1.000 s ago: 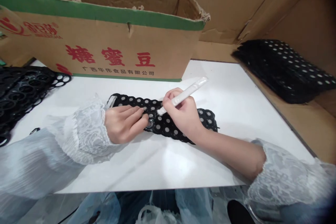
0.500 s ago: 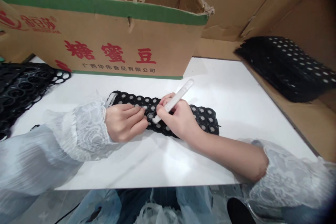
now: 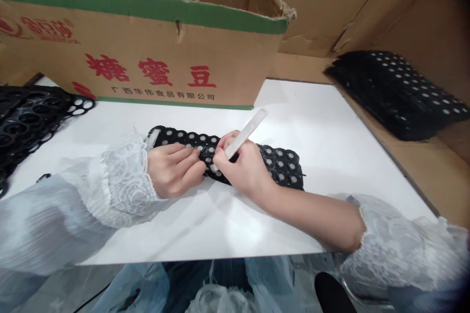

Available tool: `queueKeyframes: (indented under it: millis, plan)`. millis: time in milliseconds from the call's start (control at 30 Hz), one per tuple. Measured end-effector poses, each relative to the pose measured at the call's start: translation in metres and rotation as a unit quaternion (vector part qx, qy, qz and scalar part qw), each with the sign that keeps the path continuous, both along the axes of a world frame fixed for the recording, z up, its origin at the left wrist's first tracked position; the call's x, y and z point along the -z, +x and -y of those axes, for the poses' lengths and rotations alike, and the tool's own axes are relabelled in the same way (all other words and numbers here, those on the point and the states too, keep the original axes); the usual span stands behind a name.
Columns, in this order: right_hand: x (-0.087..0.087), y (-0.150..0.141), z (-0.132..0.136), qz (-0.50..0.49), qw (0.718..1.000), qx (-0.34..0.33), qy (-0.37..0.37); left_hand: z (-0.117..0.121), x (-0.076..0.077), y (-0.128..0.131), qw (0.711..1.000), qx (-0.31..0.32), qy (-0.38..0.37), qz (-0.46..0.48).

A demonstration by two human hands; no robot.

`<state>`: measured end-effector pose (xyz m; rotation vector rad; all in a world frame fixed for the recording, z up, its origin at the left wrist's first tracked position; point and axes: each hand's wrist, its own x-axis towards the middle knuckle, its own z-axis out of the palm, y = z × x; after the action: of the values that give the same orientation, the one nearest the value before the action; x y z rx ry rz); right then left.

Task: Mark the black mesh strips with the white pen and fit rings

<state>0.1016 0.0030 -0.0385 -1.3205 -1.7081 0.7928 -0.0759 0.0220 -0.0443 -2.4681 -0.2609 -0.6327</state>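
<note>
A black rubbery sheet with rows of rings, many with pale grey round centres, lies flat on the white table. My left hand, fingers curled together, grips and presses the sheet's near left part. In my right hand is a translucent white pen-shaped stick, held slanted like a pen. The stick's lower tip touches or nearly touches the sheet close to my left fingertips. My right hand covers the middle of the sheet.
Behind the sheet stands a large cardboard box with green edges and red lettering. Black ring-patterned scrap is heaped at the left. A stack of similar black sheets sits on cardboard at the right. The white table has its near edge below my hands.
My right hand and the stick have shifted slightly left, closer to my left hand. The whole view has also moved a little. Both grips stay the same.
</note>
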Motion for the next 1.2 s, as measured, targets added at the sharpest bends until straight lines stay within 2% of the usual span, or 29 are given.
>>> queueKeyframes:
  millis: [267, 467, 567, 667, 800, 900, 1000, 1200]
  plan:
    - [0.004, 0.001, -0.001, 0.041, 0.996, -0.069, 0.034, 0.002, 0.002, 0.007, 0.996, -0.054, -0.033, 0.057]
    - [-0.001, 0.005, -0.002, 0.015, 0.999, -0.046, -0.008, 0.002, 0.000, 0.006, 0.991, -0.057, -0.089, 0.084]
    - [-0.006, 0.011, -0.002, -0.051, 0.998, -0.017, -0.042, 0.002, 0.000, 0.006, 0.986, -0.041, -0.134, 0.090]
    - [-0.009, 0.019, 0.001, -0.110, 0.993, 0.017, -0.046, 0.000, 0.003, 0.007, 0.980, -0.020, -0.173, 0.100]
    - [-0.009, 0.026, 0.007, -0.109, 0.992, 0.004, -0.061, -0.001, 0.006, 0.009, 0.970, -0.017, -0.216, 0.105]
    - [-0.005, 0.028, 0.006, -0.101, 0.993, -0.014, -0.060, -0.003, 0.004, 0.008, 0.974, -0.038, -0.205, 0.092]
    - [0.000, 0.029, 0.004, -0.084, 0.994, -0.020, -0.064, -0.006, -0.001, 0.005, 0.982, -0.049, -0.162, 0.078]
    - [0.001, 0.030, 0.002, -0.065, 0.996, -0.017, -0.056, -0.014, -0.002, 0.000, 0.996, -0.003, -0.077, 0.040]
